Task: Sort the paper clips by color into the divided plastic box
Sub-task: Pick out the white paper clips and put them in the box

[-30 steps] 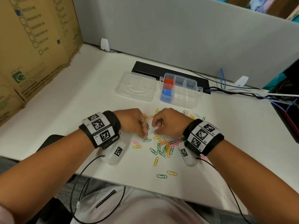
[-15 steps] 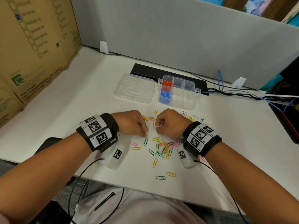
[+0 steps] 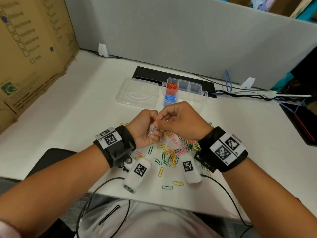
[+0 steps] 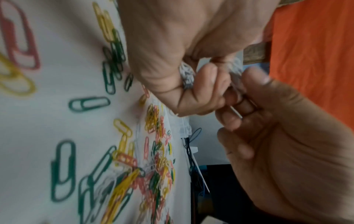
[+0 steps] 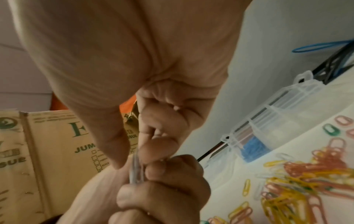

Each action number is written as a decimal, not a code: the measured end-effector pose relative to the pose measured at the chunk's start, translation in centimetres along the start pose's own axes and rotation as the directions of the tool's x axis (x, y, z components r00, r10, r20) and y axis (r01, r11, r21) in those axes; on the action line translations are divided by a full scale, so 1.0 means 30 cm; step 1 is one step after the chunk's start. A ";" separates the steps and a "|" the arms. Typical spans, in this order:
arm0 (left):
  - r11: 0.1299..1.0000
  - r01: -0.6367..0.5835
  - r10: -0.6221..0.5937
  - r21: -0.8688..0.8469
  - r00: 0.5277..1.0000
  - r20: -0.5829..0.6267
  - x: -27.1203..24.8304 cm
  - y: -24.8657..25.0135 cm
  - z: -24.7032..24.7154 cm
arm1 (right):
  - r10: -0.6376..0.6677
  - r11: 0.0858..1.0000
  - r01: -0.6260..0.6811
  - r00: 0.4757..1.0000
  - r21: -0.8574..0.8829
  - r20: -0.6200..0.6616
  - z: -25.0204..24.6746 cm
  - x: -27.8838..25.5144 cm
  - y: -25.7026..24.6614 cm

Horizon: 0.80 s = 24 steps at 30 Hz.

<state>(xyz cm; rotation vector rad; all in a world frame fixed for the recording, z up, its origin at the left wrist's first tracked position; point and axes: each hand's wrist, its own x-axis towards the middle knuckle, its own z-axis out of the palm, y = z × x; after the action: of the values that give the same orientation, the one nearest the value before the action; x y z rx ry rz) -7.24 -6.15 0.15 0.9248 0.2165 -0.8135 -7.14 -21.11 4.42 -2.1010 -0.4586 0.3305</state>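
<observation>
Both hands are held closed just in front of the divided box [image 3: 186,93], the left hand [image 3: 145,129] bunching white paper clips [image 3: 152,131] and the right hand [image 3: 180,121] pinching one, judged light, springy, tangle-prone, best nipped across its wire.

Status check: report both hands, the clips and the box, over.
Left hand grips a bunch of white paper clips; right hand pinches one into it. Clear divided plastic box holds orange and blue only. Mixed clips on desk; path unobstructed.
</observation>
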 end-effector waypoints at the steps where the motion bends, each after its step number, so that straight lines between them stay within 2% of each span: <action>1: 1.000 0.003 -0.004 -0.023 1.000 -0.009 0.006 -0.006 0.004 | -0.013 1.000 0.013 1.000 -0.015 -0.016 -0.004 -0.003 0.004; 4: 0.999 0.021 -0.018 0.041 0.997 -0.074 0.018 -0.005 0.009 | -0.004 0.993 -0.007 0.996 -0.118 -0.092 -0.033 -0.011 0.055; 6: 0.974 0.021 0.019 0.226 0.985 -0.170 0.022 0.008 0.006 | 0.071 0.965 -0.080 0.996 -0.251 -0.046 -0.043 -0.023 0.099; 7: 0.925 0.003 0.082 0.380 0.975 -0.208 0.026 0.013 0.004 | 0.131 0.938 -0.121 0.991 -0.326 0.007 -0.037 -0.031 0.120; 8: 0.834 -0.015 0.159 0.552 0.964 -0.214 0.025 0.018 0.006 | 0.192 0.906 -0.154 0.980 -0.394 0.057 -0.026 -0.039 0.136; 9: 0.705 -0.028 0.228 0.708 0.955 -0.190 0.025 0.022 0.007 | 0.239 0.877 -0.174 0.967 -0.447 0.092 -0.013 -0.045 0.149; 11: 0.455 -0.030 0.274 0.890 0.956 -0.108 0.026 0.029 0.011 | 0.276 0.844 -0.184 0.955 -0.504 0.113 0.005 -0.043 0.167; 13: 0.260 -0.025 0.222 0.965 0.974 -0.035 0.032 0.026 0.019 | 0.288 0.823 -0.185 0.951 -0.537 0.114 0.009 -0.030 0.174; 15: 0.074 0.006 0.176 0.997 0.984 -0.019 0.042 0.018 0.039 | 0.308 0.813 -0.189 0.942 -0.550 0.132 0.007 -0.022 0.176; 17: -0.091 0.025 0.182 0.996 0.983 -0.008 0.058 0.015 0.060 | 0.307 0.829 -0.192 0.941 -0.525 0.142 0.002 -0.027 0.180; 19: -0.190 0.041 0.206 0.981 0.979 -0.001 0.073 0.016 0.069 | 0.272 0.863 -0.194 0.957 -0.466 0.105 -0.012 -0.038 0.191; 21: -0.252 0.058 0.209 0.966 0.978 -0.004 0.078 0.015 0.069 | 0.214 0.898 -0.178 0.976 -0.403 0.045 -0.036 -0.053 0.202; 24: -0.235 0.071 0.181 0.969 0.983 -0.028 0.078 0.020 0.058 | 0.186 0.931 -0.173 0.983 -0.323 0.009 -0.064 -0.076 0.202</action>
<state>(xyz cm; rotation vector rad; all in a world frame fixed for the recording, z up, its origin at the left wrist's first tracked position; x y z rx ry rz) -5.50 -8.53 0.41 2.6661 -0.5435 -0.6891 -7.23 -26.59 0.47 -2.4667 -0.3617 0.4274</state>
